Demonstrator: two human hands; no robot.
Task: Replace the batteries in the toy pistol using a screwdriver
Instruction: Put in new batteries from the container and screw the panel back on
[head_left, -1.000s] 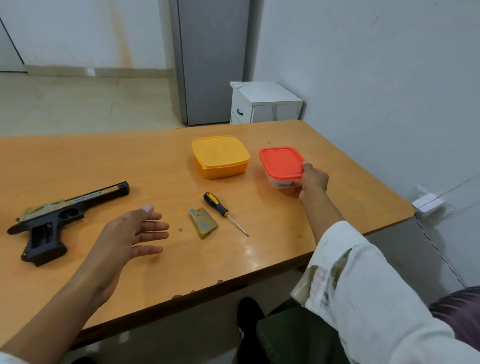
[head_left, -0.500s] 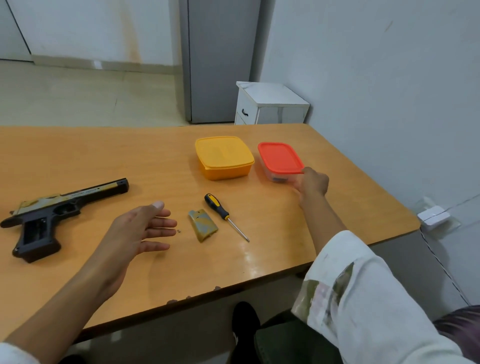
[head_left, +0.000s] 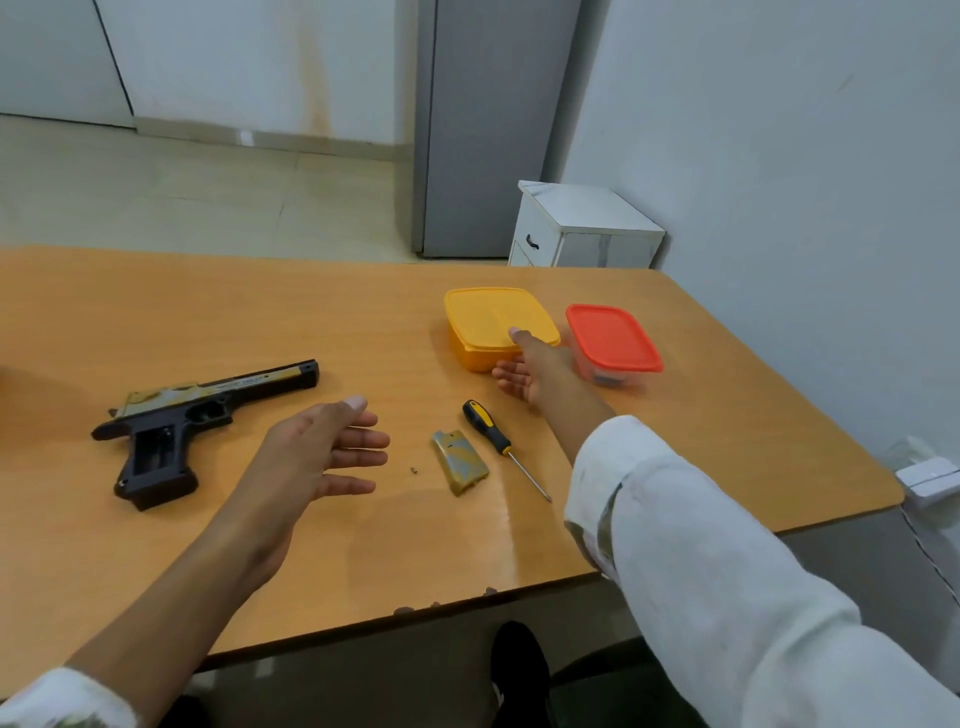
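My right hand (head_left: 535, 366) is stretched out toward the far right corner of the desk (head_left: 156, 312), arm nearly straight, sleeve pushed up past the wrist. The fingers are spread and grasp nothing; the thumb tip lies at the near right edge of the yellow box (head_left: 496, 325), while the other fingers reach toward its front wall. I cannot tell whether they touch it. Just beside that box, nearer the right edge, stands the box with the red lid (head_left: 613, 338).

My left hand (head_left: 322, 452) hovers over the middle of the desk, palm turned inward, fingers loosely extended and empty.

The toy pistol (head_left: 192, 415) lies on its side toward the left edge, barrel pointing right, the grip's battery bay uncovered. Between my hands lie the battery cover (head_left: 460, 461), a tiny screw (head_left: 414, 470) just left of it, and the screwdriver (head_left: 498, 441), its handle pointing away from me.
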